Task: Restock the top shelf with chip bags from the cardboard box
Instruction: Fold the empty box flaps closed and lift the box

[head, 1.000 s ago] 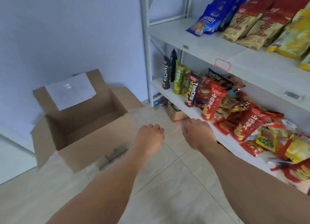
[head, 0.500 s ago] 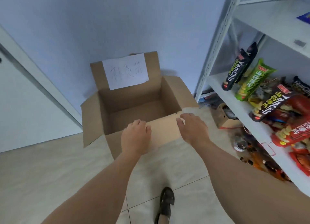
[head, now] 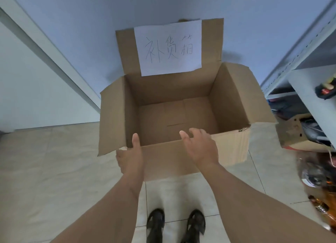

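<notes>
The cardboard box [head: 174, 104] sits open on the tiled floor [head: 45, 161] against the wall, its back flap standing up with a handwritten paper label [head: 169, 48] facing the person — placed so it reads from the standing position. All four flaps are folded out, leaving the interior exposed from above; what shows of the bottom is bare cardboard, with no chip bags visible, so the restocking from this box looks finished or nearly so.

Both hands reach to the near wall. The left hand [head: 131, 156] has its thumb hooked over the near rim at the left corner and its palm against the outer face, though whether the fingers actually grip is hard to tell from behind. The right hand [head: 199, 146] hovers at the rim, fingers loosely curved, holding nothing. The stance suggests checking or lifting the box.

The metal shelf unit [head: 305, 75] shows only at the right edge, with a smaller carton [head: 298, 132] below it.

Compared with half a second ago, the view has tilted down and closed in — both shoes [head: 175, 224] now show, and the shelf's snacks have left the frame.
</notes>
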Available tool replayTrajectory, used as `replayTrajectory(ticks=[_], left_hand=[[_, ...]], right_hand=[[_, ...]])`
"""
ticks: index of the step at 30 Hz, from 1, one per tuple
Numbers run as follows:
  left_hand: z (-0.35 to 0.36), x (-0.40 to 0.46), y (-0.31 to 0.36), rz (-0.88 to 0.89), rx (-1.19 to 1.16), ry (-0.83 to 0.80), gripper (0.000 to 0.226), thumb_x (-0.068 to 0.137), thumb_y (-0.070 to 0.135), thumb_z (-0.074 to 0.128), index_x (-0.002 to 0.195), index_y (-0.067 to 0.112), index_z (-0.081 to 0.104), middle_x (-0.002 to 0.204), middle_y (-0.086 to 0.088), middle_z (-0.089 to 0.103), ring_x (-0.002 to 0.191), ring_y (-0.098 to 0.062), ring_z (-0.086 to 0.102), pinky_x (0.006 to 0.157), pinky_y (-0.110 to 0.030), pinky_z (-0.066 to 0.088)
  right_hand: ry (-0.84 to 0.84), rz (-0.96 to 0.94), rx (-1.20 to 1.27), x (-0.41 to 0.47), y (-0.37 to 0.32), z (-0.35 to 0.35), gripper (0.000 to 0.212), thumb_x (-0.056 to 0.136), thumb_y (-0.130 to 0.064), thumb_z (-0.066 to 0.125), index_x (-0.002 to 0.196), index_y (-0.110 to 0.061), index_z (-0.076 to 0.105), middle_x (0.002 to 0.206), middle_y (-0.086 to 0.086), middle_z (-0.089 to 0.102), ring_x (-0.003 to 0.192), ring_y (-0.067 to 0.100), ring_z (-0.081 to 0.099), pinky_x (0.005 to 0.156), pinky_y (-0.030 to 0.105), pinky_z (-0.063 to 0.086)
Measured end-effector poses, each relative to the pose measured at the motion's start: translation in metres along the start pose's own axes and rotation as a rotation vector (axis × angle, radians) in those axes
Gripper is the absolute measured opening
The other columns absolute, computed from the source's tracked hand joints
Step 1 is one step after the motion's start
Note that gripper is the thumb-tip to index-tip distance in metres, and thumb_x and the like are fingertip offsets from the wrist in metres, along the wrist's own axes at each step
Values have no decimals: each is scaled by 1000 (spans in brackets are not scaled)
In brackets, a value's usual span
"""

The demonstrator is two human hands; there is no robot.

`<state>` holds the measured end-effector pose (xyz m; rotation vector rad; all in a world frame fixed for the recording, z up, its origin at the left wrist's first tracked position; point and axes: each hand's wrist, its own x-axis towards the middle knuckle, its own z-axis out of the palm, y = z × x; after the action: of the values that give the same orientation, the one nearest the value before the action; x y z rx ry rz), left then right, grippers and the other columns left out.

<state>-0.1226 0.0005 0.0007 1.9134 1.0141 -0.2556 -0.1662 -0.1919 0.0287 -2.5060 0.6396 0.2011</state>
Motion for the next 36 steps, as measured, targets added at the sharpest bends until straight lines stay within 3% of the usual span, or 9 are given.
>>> replayTrajectory(ticks=[5,8,12,16,20,23,28,32,36], left_hand=[[-3,59,-12,-220,-301,-207,96,68,94,49,112,9,59,102,-1,58,90,-25,54,83,-36,44],[6,79,-16,-269,-466,-267,117,48,98,63,141,26,49,132,8,60,120,-22,56,105,-46,43],[9,54,-10,-32,-583,-226,86,85,53,72,154,38,22,140,11,49,125,-9,48,108,-31,31],[2,48,-21,181,-434,-215,88,84,46,77,152,45,22,142,17,46,129,-15,50,103,-33,38],[-6,52,-35,335,-171,-228,93,62,67,78,140,55,30,148,17,36,130,-16,48,101,-43,46],[-10,52,-43,453,94,-267,118,61,69,81,156,39,17,163,16,13,141,-18,39,104,-49,47],[-11,53,-39,710,464,-313,118,61,68,76,158,34,19,165,14,3,145,-24,35,99,-52,51],[4,51,-37,692,471,-308,94,68,78,55,151,35,39,161,17,1,150,-21,24,110,-52,43],[23,45,-36,555,300,-172,82,75,80,53,136,25,55,159,13,9,142,-22,35,108,-50,40]], right_hand=[[27,6,-36,21,-14,34,61,100,-61,31,137,-19,55,140,4,54,127,25,48,105,42,39],[41,15,-43,29,-18,46,61,100,-61,28,137,-19,55,141,4,54,127,25,47,105,42,38],[32,97,-39,31,-16,53,66,98,-64,21,132,-19,56,136,4,55,124,24,48,101,44,40],[-6,165,5,28,-16,54,69,100,-63,22,147,-17,43,148,6,47,135,26,42,109,45,36],[1,187,150,29,-17,53,72,100,-63,22,152,-15,35,154,6,40,142,25,37,115,44,33],[32,202,218,32,-8,50,75,98,-66,21,150,-15,39,151,6,45,139,24,41,114,45,35],[103,253,214,36,16,32,100,82,-83,2,138,-17,52,135,5,58,125,24,52,104,49,45],[175,356,222,43,47,13,98,82,-82,3,128,-13,56,129,9,59,116,29,55,98,49,46],[223,569,216,58,86,-2,81,96,-70,18,151,-13,36,152,13,41,136,34,41,109,50,34]])
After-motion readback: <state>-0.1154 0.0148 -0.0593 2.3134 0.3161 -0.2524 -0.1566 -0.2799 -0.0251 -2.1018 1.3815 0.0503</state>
